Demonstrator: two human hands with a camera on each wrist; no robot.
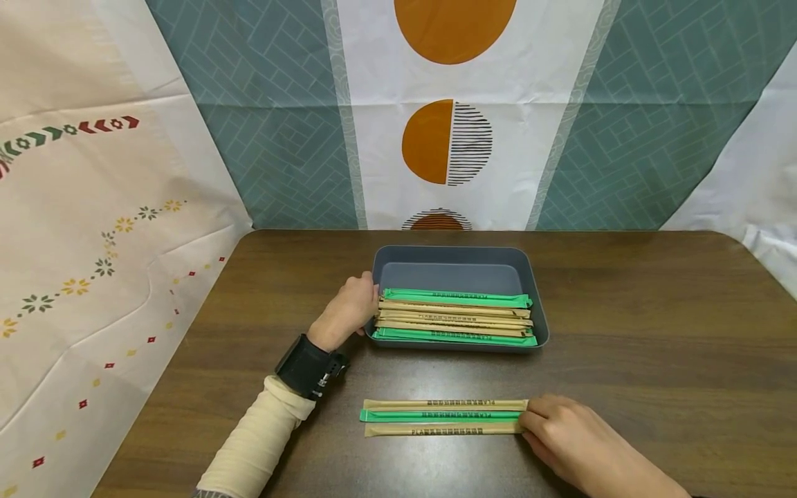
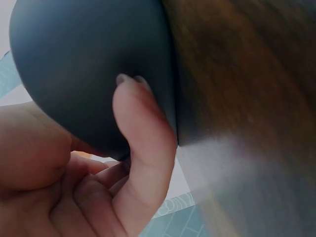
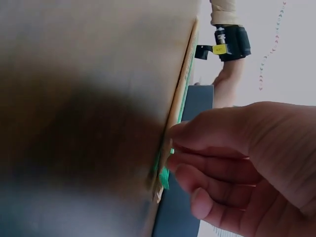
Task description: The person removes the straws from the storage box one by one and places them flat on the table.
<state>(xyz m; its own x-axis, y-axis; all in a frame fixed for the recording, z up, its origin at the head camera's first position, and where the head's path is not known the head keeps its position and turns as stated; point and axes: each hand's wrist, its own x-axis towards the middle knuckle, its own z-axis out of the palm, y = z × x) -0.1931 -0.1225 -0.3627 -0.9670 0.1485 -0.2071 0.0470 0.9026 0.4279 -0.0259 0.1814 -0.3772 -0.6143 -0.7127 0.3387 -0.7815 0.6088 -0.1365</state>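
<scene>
A dark grey rectangular tray (image 1: 451, 275) stands on the table, holding a row of paper-wrapped straws in green (image 1: 457, 299) and tan wrappers along its near half. My left hand (image 1: 350, 304) grips the tray's left end; in the left wrist view the thumb (image 2: 143, 123) lies against its outer wall. Three more wrapped straws lie side by side in front of the tray: a tan one (image 1: 398, 404), a green one (image 1: 405, 416) and the nearest tan one (image 1: 398, 430). At their right ends, my right hand (image 1: 569, 436) pinches the nearest tan straw between thumb and finger.
The brown wooden table (image 1: 647, 332) extends to both sides of the tray. Behind it hangs a patterned cloth (image 1: 280, 138); another printed cloth (image 1: 112, 290) covers the left side. A black band with a camera (image 1: 308, 366) is on the left wrist.
</scene>
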